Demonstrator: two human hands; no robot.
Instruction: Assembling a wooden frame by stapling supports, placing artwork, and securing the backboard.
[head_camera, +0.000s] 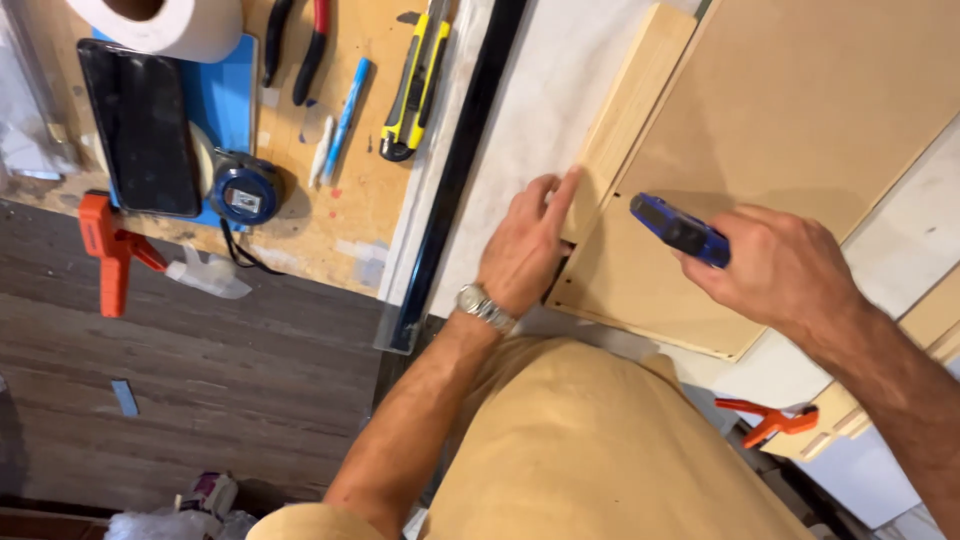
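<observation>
Seen from above, a person in a mustard-yellow shirt leans over a pale tabletop (520, 110). The left hand (525, 250), a silver wristwatch (484, 307) on its wrist, lies nearly flat with fingers loosely spread and index finger stretched out, pressing on the lower end of a narrow light wooden strip (625, 110); it grips nothing. The strip's long axis runs diagonally, from the hand up toward the top right, along the left edge of a large flat tan fibreboard panel (790, 110) lying on the tabletop.

The right hand (780, 270) is closed around a blue and black handheld tool (680, 228), held over the panel's lower part. The tool's long axis points up and left, its free end toward the strip, just beside the left hand's fingers.

To the left, a plywood work surface (370, 190) carries a yellow and black utility knife (412, 90), red-handled pliers (300, 45), a blue pen (345, 120), a round blue tape measure (245, 190) with a small pale label on its face, a black phone (140, 125) on a blue mat (225, 95), and a white roll (165, 22). An orange clamp (110, 250) grips its edge. Another orange clamp (770, 420) lies at the lower right.
</observation>
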